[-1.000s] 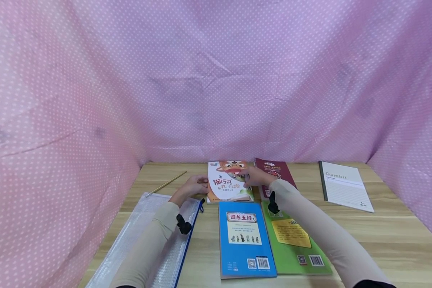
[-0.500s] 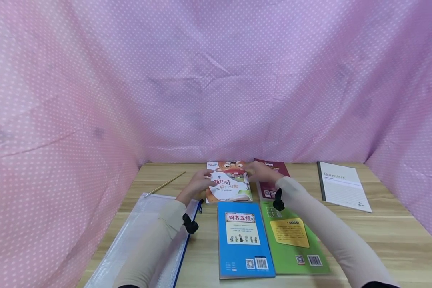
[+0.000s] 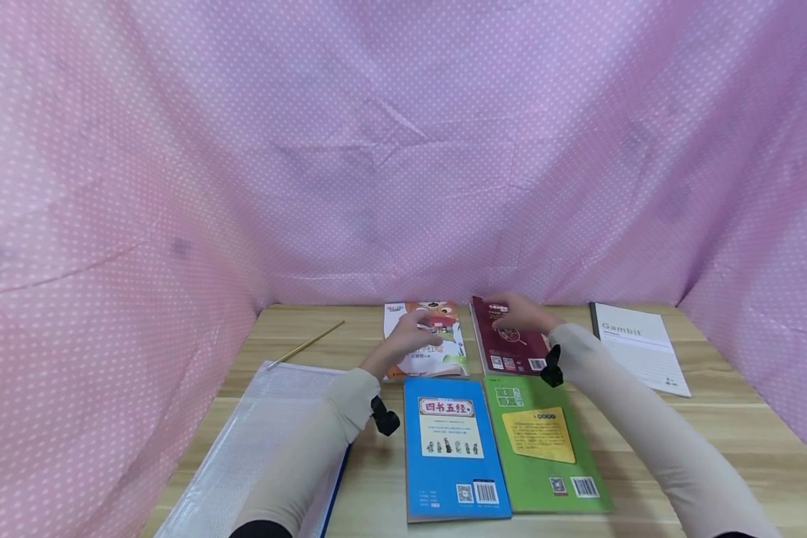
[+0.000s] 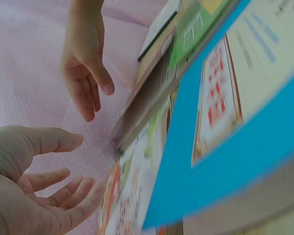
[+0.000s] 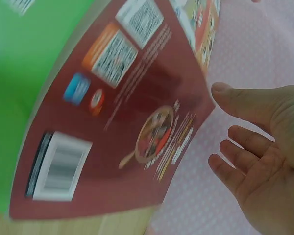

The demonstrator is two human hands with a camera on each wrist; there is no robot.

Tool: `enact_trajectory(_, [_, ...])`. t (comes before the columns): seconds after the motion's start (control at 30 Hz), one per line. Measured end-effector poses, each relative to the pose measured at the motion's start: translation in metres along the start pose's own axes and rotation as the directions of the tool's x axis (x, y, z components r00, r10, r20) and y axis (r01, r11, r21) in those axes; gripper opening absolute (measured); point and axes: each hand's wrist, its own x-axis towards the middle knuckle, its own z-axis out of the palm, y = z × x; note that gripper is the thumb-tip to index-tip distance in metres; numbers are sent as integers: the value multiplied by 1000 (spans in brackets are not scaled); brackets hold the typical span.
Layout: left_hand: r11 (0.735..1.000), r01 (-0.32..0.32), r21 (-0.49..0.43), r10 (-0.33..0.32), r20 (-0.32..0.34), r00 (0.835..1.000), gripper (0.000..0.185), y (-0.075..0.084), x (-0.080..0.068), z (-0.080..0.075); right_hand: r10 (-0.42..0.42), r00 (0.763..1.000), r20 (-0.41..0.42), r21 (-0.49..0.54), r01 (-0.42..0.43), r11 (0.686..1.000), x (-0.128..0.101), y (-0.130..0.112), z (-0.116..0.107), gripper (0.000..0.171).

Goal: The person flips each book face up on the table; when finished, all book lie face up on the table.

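Observation:
My left hand [image 3: 410,338] hovers over the white picture-cover book [image 3: 453,345], its fingers spread and loosely bent with nothing in them. Over the upper part of the maroon book [image 3: 514,345] is my right hand [image 3: 523,314], likewise relaxed and holding nothing. In the right wrist view that hand [image 5: 264,147] has its thumb close to a corner of the maroon book [image 5: 152,83]. The left wrist view catches both hands apart from the covers, with the blue book [image 4: 186,127] large in front. Blue and green books [image 3: 553,478] lie side by side nearer me.
A white notebook [image 3: 645,351] marked "Gambit" lies at the right rear. On the left is a clear mesh zip pouch [image 3: 242,441] with a blue edge, partly under my left sleeve. A thin gold-coloured stick [image 3: 309,344] touches its top. Pink dotted cloth [image 3: 403,187] hangs behind the table.
Both hands have moved right. The left passed from the white book's left edge to above its cover. The right left that book's right side and is now over the maroon book.

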Motion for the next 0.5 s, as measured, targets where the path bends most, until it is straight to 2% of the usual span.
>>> enact_trajectory(0.2, [994, -35, -101, 38, 29, 999, 66, 12, 5, 19, 10, 1000, -3, 50, -10, 999, -12, 20, -8, 66])
enact_trajectory(0.5, [990, -33, -140, 31, -16, 999, 69, 16, 18, 51, 85, 996, -11, 106, -83, 991, -27, 40, -10, 69])
